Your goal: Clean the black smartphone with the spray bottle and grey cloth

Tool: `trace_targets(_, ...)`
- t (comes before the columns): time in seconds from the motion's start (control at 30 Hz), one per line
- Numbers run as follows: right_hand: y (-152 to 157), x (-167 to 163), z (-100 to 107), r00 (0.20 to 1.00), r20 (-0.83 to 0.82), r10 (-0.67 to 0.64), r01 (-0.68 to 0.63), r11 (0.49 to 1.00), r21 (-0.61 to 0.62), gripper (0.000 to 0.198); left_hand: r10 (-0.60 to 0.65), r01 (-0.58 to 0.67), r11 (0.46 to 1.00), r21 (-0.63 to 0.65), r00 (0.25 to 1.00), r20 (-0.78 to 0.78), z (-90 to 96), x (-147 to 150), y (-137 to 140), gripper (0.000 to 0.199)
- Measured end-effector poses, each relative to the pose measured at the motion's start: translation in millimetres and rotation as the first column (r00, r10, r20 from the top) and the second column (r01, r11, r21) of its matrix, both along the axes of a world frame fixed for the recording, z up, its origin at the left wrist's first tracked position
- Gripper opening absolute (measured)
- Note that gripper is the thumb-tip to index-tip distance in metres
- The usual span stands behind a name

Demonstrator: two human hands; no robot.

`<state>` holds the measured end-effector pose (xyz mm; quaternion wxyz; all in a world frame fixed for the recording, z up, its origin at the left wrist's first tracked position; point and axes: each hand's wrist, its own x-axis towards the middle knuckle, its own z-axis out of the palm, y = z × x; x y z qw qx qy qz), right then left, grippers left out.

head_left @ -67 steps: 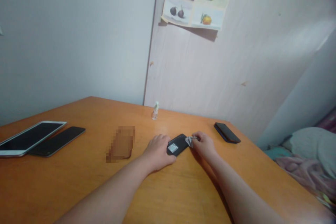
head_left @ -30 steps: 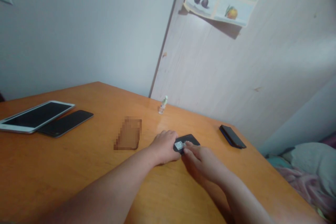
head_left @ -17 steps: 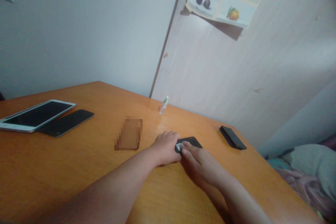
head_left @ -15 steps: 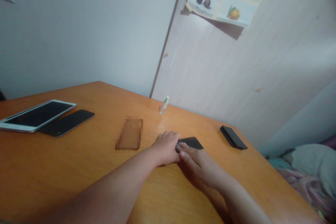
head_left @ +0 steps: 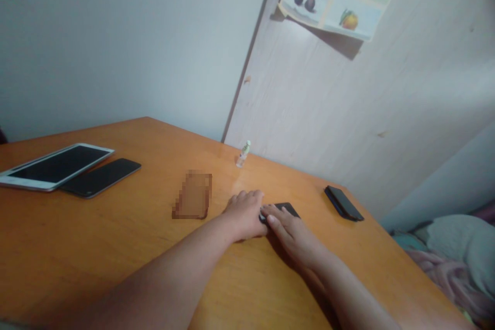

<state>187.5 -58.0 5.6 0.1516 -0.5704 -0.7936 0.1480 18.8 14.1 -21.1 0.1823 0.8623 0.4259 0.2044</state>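
Note:
Near the middle of the table lies a black phone (head_left: pixel 289 210), flat and partly covered by my hands. My left hand (head_left: pixel 245 215) is at its left end with the fingers bent around that end; the thumb is mostly hidden. From the right, my right hand (head_left: pixel 288 228) reaches across the phone, its fingers stretched out on the surface. The right fingertips rest by a small pale, shiny spot at the phone's left end, close to the left hand. What that spot is cannot be made out.
A white tablet (head_left: pixel 62 165) and a black phone (head_left: pixel 104 178) overlap at the left of the wooden table (head_left: pixel 154 268). A blurred-out rectangular item (head_left: pixel 192 196) lies left of my hands. Behind stands a small clear bottle (head_left: pixel 243 154). A dark wallet-like case (head_left: pixel 343 203) sits near the right edge.
The right fingers have shifted slightly over the phone's left end and cover a little more of it. My left hand stays almost in place.

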Motion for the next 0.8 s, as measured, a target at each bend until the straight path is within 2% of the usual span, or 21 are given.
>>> trace_targets(0.1, 9.3, 14.8, -6.5, 0.981, 0.084, -0.174, 0.172, 0.985, 0.027, 0.048, -0.005, 0.005, 1.0, -0.01, 1.0, 0.004, 0.4, 0.7, -0.7, 0.067)
trace_targets(0.17, 11.4, 16.7, -10.2, 0.969, 0.112, -0.22, 0.218, 0.976, 0.031, 0.05, -0.001, 0.001, 1.0, -0.013, 1.0, 0.01, -0.6, 1.4, -0.6, 0.071)
trace_targets(0.3, 6.1, 0.3, -12.4, 0.995, 0.087, -0.054, 0.058, 0.997, -0.051, 0.051, 0.006, -0.006, 1.0, -0.003, 0.999, 0.036, -4.1, 2.3, 0.7, 0.071)
trace_targets(0.37, 7.3, -1.2, -13.0, 0.991, 0.116, -0.061, 0.068, 0.996, -0.06, 0.051, 0.005, -0.005, 1.0, -0.008, 0.999, 0.032, -5.1, 2.3, 1.3, 0.072)
trace_targets(0.43, 13.5, 8.9, -14.8, 0.967, 0.181, -0.182, 0.191, 0.981, -0.036, 0.052, 0.002, -0.002, 1.0, -0.017, 1.0, 0.019, -5.1, 2.1, 1.6, 0.076)
trace_targets(0.53, 23.8, 33.0, -18.7, 0.877, 0.267, -0.399, 0.413, 0.911, 0.007, 0.053, -0.005, 0.005, 1.0, -0.018, 1.0, 0.002, -3.9, 1.8, 1.6, 0.078)
trace_targets(0.6, 25.2, 41.5, -20.3, 0.829, 0.303, -0.469, 0.485, 0.874, 0.028, 0.054, -0.007, 0.007, 1.0, -0.007, 1.0, -0.006, -2.6, 1.6, 1.2, 0.075)
trace_targets(0.67, 20.9, 39.0, -20.3, 0.834, 0.312, -0.455, 0.471, 0.882, 0.025, 0.054, -0.005, 0.005, 1.0, 0.008, 1.0, -0.008, -1.2, 1.3, 0.7, 0.069)
trace_targets(0.8, 8.8, 23.2, -16.3, 0.937, 0.253, -0.24, 0.266, 0.961, -0.074, 0.056, -0.018, 0.019, 0.999, 0.034, 1.0, -0.016, 1.2, 0.1, 0.2, 0.051)
